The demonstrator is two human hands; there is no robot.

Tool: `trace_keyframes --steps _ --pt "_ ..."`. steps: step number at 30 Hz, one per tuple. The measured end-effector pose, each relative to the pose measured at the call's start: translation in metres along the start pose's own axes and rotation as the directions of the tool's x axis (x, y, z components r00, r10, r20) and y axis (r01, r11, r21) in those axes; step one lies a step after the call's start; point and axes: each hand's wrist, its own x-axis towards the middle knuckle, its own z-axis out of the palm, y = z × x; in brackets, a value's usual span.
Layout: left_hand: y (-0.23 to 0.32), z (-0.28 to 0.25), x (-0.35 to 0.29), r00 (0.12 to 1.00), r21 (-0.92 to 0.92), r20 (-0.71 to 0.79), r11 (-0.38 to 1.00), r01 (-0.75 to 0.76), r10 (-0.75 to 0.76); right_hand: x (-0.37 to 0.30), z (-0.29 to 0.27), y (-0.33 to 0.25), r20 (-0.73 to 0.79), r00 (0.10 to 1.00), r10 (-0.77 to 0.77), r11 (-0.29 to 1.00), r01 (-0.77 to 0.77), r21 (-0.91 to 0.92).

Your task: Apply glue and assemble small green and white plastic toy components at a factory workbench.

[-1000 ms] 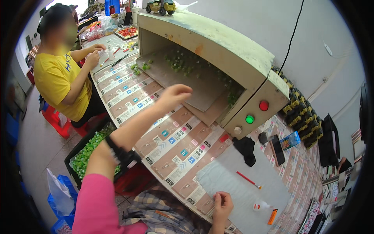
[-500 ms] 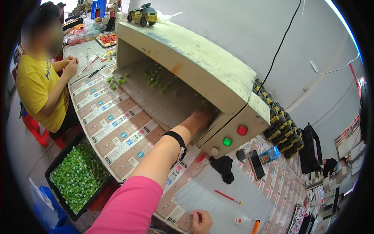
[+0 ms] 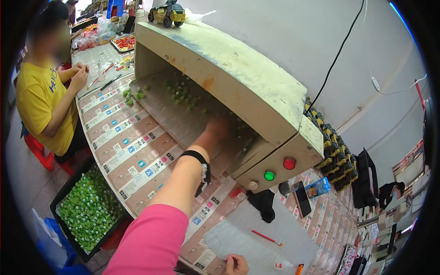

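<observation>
My left hand point(image 3: 219, 128), its fingers smeared by motion, is inside the long opening of a cream metal box-shaped machine point(image 3: 229, 64). It is over a grey sheet point(image 3: 160, 107) that runs through the opening. Small green pieces point(image 3: 181, 94) lie scattered on the sheet; several more are dimly visible in the shadow to the right of the hand. A black band point(image 3: 196, 156) circles my left wrist. At the lower edge my right hand point(image 3: 237, 265) rests by a pale work sheet point(image 3: 256, 238), fingers curled closed. Whatever they may hold is hidden.
A black tray of green-and-white pieces point(image 3: 89, 211) stands low at the left. A person in yellow point(image 3: 43, 103) sits beyond it. A red brush point(image 3: 266, 237), a black cloth point(image 3: 262, 205) and a phone point(image 3: 301, 199) lie right of the machine. A toy car point(image 3: 167, 13) sits on top.
My left hand has moved leftward inside the opening, from near its right end toward the middle. My right hand stays at the lower edge. The view has shifted slightly.
</observation>
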Motion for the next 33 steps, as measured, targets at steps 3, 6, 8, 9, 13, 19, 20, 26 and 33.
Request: trace_keyframes --steps 3,6,8,9,13,19,20,26,33 --pt "-0.047 -0.017 -0.012 0.976 0.052 -0.022 0.975 -0.214 0.215 -0.005 0.002 -0.008 0.089 0.996 0.027 0.998 -0.033 0.06" --pt "-0.017 -0.003 -0.024 0.861 -0.082 0.022 0.859 -0.505 0.508 -0.004 0.002 -0.009 0.107 0.994 0.036 0.996 -0.044 0.072" --pt "0.002 0.01 -0.026 0.845 -0.102 -0.026 0.839 -0.534 0.534 -0.004 0.001 -0.01 0.094 0.994 0.055 0.996 -0.061 0.068" --pt "0.009 0.014 -0.024 0.827 -0.114 -0.073 0.819 -0.562 0.557 -0.004 0.0 -0.009 0.089 0.994 0.056 0.996 -0.061 0.062" --pt "-0.001 0.061 0.007 0.8 -0.014 -0.206 0.816 -0.577 0.563 -0.008 0.005 -0.005 0.091 0.991 0.101 0.992 -0.107 0.066" --pt "0.033 0.037 0.024 0.95 -0.404 -0.174 0.861 -0.308 0.258 -0.004 0.005 -0.009 0.04 0.994 0.105 0.994 -0.106 0.031" --pt "0.018 0.047 0.027 0.953 -0.464 -0.194 0.833 -0.3 0.234 -0.007 0.004 -0.011 0.052 0.992 0.111 0.992 -0.114 0.055" --pt "-0.052 0.067 0.043 0.954 -0.762 -0.296 0.594 -0.258 0.035 -0.007 0.004 -0.007 0.075 0.986 0.149 0.983 -0.156 0.098" --pt "-0.014 0.024 0.013 0.888 0.037 -0.128 0.897 -0.44 0.441 -0.005 0.002 -0.011 0.07 0.991 0.117 0.99 -0.122 0.074"
